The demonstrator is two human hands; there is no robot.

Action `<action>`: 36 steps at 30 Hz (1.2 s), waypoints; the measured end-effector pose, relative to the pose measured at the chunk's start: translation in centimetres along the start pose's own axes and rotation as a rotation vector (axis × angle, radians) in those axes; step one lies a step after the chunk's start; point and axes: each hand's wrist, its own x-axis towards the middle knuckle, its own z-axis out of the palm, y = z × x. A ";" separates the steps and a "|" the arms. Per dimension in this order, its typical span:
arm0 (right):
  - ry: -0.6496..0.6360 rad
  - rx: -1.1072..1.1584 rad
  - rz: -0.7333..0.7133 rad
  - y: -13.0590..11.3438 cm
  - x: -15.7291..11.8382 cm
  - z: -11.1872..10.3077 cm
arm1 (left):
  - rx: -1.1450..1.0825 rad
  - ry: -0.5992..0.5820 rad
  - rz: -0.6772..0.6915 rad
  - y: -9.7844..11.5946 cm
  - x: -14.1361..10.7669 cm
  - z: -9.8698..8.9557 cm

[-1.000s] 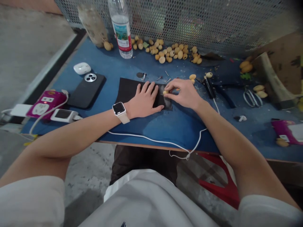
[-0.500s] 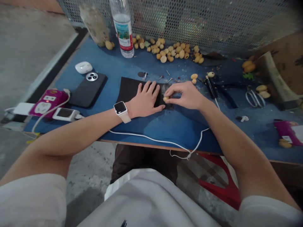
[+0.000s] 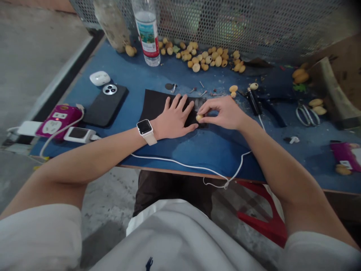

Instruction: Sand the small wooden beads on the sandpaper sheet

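A thin black sheet (image 3: 153, 103), which looks like sandpaper, lies on the blue table. My left hand (image 3: 173, 118) rests flat on it with the fingers spread, a white watch (image 3: 144, 127) on its wrist. Beside it, at the sheet's dusty right end, my right hand (image 3: 221, 113) pinches a small yellowish nut (image 3: 199, 117) between thumb and fingertips, against or just over the surface; contact is hard to make out. Past the right hand lie two similar nuts (image 3: 233, 89), a black pen-shaped tool (image 3: 253, 101) with a white cable, and dark-handled pliers (image 3: 273, 113).
Many yellowish nuts (image 3: 218, 61) line the mesh back panel (image 3: 180, 26), near a water bottle (image 3: 148, 41). Leftward are a phone (image 3: 105, 107), a white case (image 3: 99, 78) and a purple power strip (image 3: 59, 120). Scissors (image 3: 308, 114) sit right. A white cable (image 3: 180, 163) crosses the front edge.
The whole view has shifted slightly. Both hands keep nearly the same place on the sheet, the right still pinching the nut. A red light now shows on the left power strip.
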 end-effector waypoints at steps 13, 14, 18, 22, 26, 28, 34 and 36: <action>0.025 0.005 0.007 -1.0 -0.1 -0.5 | -0.009 -0.009 -0.008 0.1 -0.1 -0.3; 0.062 -0.011 0.011 -0.9 -0.1 -0.5 | -0.009 -0.006 -0.009 0.2 -0.1 -0.3; -0.017 0.023 -0.012 -0.9 -0.2 -0.5 | -0.013 -0.029 -0.019 0.3 -0.1 -0.6; -0.043 0.023 0.005 -0.7 -0.3 -0.5 | -0.015 -0.034 -0.020 0.3 0.0 -0.5; 0.042 0.007 0.035 -0.6 -0.2 -0.5 | -0.027 0.000 -0.009 0.3 0.0 -0.6; -0.030 0.071 0.041 -0.8 -0.4 -0.6 | -0.024 -0.011 -0.011 0.4 0.0 -0.7; -0.032 0.140 0.052 -1.2 -0.7 0.0 | -0.019 -0.010 -0.007 0.3 -0.1 -0.7; 0.038 0.075 0.057 -1.2 -0.4 0.1 | -0.018 0.006 -0.006 0.2 0.0 -0.5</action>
